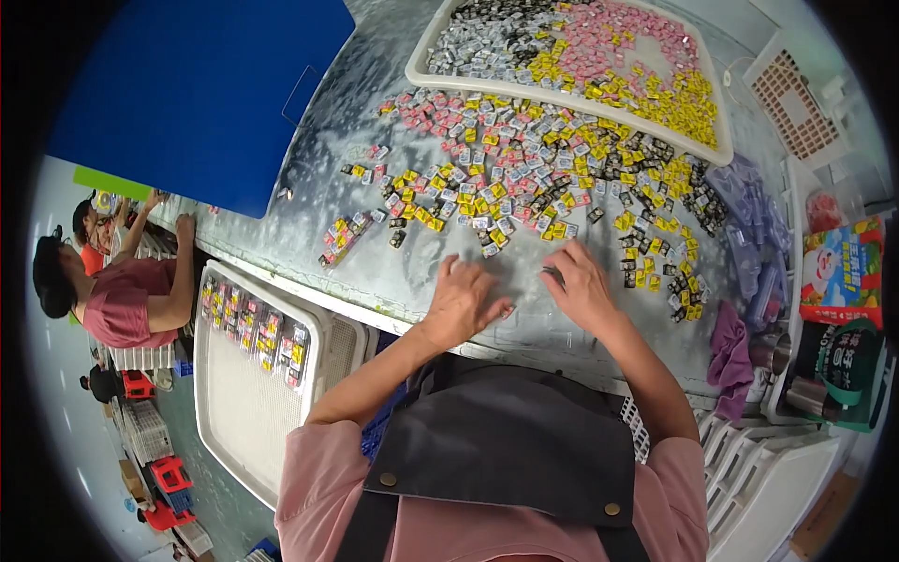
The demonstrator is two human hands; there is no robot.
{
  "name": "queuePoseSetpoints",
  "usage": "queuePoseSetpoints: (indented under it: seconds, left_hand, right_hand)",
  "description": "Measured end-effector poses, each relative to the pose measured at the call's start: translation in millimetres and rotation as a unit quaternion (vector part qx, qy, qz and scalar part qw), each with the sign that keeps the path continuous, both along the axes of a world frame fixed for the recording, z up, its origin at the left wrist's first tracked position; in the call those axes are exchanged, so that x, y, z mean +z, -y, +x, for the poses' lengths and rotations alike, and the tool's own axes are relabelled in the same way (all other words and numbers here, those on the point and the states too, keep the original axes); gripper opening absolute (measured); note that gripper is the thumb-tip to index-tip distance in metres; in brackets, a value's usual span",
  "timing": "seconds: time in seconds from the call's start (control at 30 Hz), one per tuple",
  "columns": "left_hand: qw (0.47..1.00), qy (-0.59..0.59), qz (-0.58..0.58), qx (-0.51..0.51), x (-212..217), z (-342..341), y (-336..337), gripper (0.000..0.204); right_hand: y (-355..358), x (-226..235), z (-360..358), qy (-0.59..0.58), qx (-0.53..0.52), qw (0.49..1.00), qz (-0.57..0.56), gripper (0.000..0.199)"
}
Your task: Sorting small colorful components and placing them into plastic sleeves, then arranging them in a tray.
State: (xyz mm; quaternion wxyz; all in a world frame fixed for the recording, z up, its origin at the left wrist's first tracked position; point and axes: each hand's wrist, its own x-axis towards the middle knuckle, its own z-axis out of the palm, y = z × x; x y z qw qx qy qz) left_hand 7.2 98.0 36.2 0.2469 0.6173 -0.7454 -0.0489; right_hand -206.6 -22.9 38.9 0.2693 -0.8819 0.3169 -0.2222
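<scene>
My left hand (463, 298) is just above the table (426, 267) near its front edge. Its fingers are bent, the thumb stands apart, and nothing shows in its grip. To its right, my right hand (585, 288) has its thumb and fingers close together around something small and dark that I cannot make out. Beyond both hands lie many small wrapped square pieces (487, 192) in yellow, pink, black and white. Left of my left hand, a clear narrow pack (345, 239) filled with such pieces rests on the table.
A white tray (417, 70) of loose pieces stands at the back. Below the table's left edge, another white tray (208, 412) holds several filled packs (270, 339). Clear plastic packaging (744, 220) and a purple cloth (729, 351) lie right. A blue board (197, 94) stands left, near a co-worker (131, 300).
</scene>
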Motion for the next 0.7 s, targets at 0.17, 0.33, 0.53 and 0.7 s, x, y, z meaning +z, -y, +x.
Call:
queuePoseSetpoints:
  seconds: [0.17, 0.33, 0.53, 0.7]
  left_hand:
    - [0.996, -0.032, 0.082, -0.024, 4.4, -12.4, -6.4, 0.022]
    - [0.998, -0.016, 0.041, 0.040, -20.0, -15.3, 22.0, 0.018]
    - [0.995, -0.030, -0.009, 0.097, -10.4, -20.5, 68.0, 0.020]
    - [0.998, 0.007, -0.061, -0.013, -3.0, -37.2, 95.8, 0.039]
  right_hand:
    - [-1.1, -10.6, -8.7, -0.063, -0.042, 0.995, 0.068, 0.017]
    - [5.4, -19.5, -5.7, -0.040, -0.144, 0.988, 0.030, 0.027]
    - [16.3, -17.5, -9.8, 0.019, -0.098, 0.994, 0.045, 0.039]
    - [31.3, -0.7, -6.3, -0.039, -0.102, 0.994, 0.030, 0.057]
